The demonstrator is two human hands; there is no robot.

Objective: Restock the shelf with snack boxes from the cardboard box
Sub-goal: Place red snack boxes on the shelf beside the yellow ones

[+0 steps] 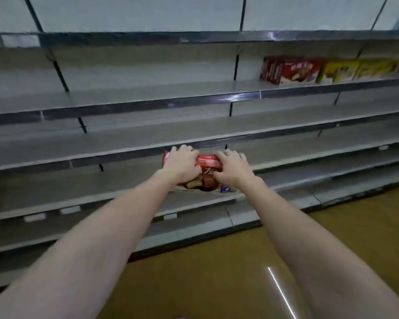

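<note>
Now | red snack box (206, 160) long axis left-right (face toward camera) | left hand (182, 163), right hand (231, 169) gripping its ends

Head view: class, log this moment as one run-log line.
step: placing | left hand: holds red snack box | right hand: holds same box | box: at lower shelf | other boxes: upper shelf, right

both bare forearms extend forward and converge toward the centre. left hand (182, 162) and right hand (231, 168) sit side by side, backs up, fingers curled over the top edge of one red snack box (206, 168), thumbs on its near face.
</note>
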